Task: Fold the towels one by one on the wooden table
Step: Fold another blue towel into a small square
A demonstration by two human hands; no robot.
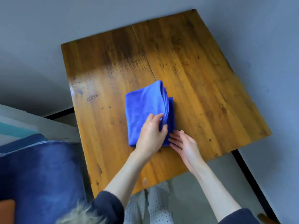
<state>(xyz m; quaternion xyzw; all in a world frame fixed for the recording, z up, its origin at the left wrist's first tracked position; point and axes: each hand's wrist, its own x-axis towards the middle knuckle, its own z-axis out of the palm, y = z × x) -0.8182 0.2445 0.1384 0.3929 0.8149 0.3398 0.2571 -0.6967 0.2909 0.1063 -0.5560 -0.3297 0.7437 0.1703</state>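
A blue towel (145, 104) lies folded into a thick rectangle near the middle of the wooden table (202, 75). My left hand (152, 133) rests on the towel's near end, with the thumb and fingers pinched on its stacked right edge. My right hand (182, 144) lies beside the towel's near right corner, palm turned up, fingers spread and touching the cloth's edge, holding nothing.
A dark blue cushioned seat (40, 175) stands left of the table, with an orange object (6, 210) at its near corner. Grey floor surrounds the table. A black strip (252, 180) runs along the floor at the right. My dotted trousers (153, 206) show below the table's near edge.
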